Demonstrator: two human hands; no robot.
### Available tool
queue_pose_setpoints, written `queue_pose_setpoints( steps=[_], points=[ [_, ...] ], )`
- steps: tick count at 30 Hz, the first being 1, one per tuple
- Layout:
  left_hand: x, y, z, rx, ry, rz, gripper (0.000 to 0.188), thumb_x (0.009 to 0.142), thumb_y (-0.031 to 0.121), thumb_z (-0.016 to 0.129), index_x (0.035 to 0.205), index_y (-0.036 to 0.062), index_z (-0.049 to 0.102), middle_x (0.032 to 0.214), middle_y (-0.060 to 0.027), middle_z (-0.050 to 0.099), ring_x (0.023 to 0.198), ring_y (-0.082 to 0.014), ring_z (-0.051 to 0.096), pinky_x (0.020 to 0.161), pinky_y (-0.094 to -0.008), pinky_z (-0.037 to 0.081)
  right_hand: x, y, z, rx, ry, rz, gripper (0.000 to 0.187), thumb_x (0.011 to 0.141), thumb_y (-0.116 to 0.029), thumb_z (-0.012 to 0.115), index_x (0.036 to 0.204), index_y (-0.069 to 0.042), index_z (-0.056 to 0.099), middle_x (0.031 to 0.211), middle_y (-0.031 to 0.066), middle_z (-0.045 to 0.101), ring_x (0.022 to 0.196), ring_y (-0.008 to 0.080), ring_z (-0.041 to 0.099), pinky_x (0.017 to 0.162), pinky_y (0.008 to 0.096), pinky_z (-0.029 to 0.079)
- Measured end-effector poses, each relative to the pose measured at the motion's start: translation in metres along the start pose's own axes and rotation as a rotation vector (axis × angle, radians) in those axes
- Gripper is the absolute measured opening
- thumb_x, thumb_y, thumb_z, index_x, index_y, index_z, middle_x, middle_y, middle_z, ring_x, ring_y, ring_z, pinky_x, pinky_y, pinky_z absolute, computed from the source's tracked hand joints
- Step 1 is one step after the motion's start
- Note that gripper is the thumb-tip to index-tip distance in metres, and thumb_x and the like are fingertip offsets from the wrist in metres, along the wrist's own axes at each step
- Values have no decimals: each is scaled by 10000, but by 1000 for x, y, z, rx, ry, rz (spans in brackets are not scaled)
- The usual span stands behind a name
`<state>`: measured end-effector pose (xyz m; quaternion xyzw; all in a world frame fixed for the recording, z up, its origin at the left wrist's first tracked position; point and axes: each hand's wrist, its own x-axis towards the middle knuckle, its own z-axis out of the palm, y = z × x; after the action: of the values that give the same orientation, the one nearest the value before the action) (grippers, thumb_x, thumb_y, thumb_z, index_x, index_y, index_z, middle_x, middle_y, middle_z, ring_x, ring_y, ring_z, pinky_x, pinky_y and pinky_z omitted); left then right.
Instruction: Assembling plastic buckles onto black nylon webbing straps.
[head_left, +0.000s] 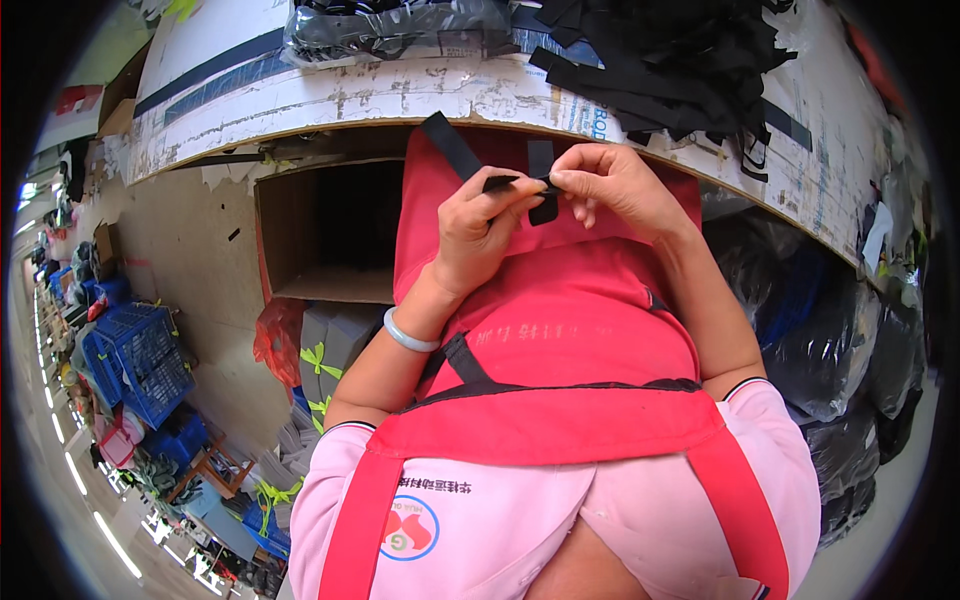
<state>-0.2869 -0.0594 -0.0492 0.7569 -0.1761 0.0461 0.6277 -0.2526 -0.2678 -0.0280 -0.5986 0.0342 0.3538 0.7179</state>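
My left hand [470, 232] is closed in a pinch on a black strap [452, 146], whose flat end sticks out past the fingers toward the table edge. Thumb and fingers of my right hand [618, 190] are pinched on the strap too, close to the left fingertips. Between the hands hangs a short dark end [544, 209], and another flat piece [540, 155] shows just above; how they join is hidden by the fingers. Both hands are over the red apron [590, 300] on my lap, just in front of the table.
A worn white tabletop [400, 100] curves across the far side, bearing a heap of black strips [680, 70] and a clear plastic bag [390, 32]. An open cardboard box [325, 285] sits below it. Dark plastic bags [820, 330] lie at right, blue crates [145, 360] at left.
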Motion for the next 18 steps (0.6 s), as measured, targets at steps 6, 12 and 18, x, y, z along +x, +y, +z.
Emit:
queue_pose_setpoints(
  steps=[6,12,18],
  points=[
    [-2,4,3,34,-16,7,195,801,-47,688,979,34,689,911,-74,640,679,-131,624,572,-240,497,9,16,8,-133,197,-295,167,907,-164,649,938,0,655,850,20,644,727,57,568,682,204,486],
    [-6,7,3,3,-49,-38,211,780,-43,704,974,41,690,872,-75,620,676,-164,605,591,-268,494,7,13,9,-55,167,-260,142,924,-147,627,957,-10,639,939,14,638,786,57,569,727,211,479],
    [-6,5,4,31,-27,18,192,787,-25,707,965,46,693,851,-69,608,664,-158,598,573,-277,473,7,15,17,-91,206,-300,145,935,-157,620,946,-14,598,846,-5,623,766,35,561,694,194,471]
  ],
)
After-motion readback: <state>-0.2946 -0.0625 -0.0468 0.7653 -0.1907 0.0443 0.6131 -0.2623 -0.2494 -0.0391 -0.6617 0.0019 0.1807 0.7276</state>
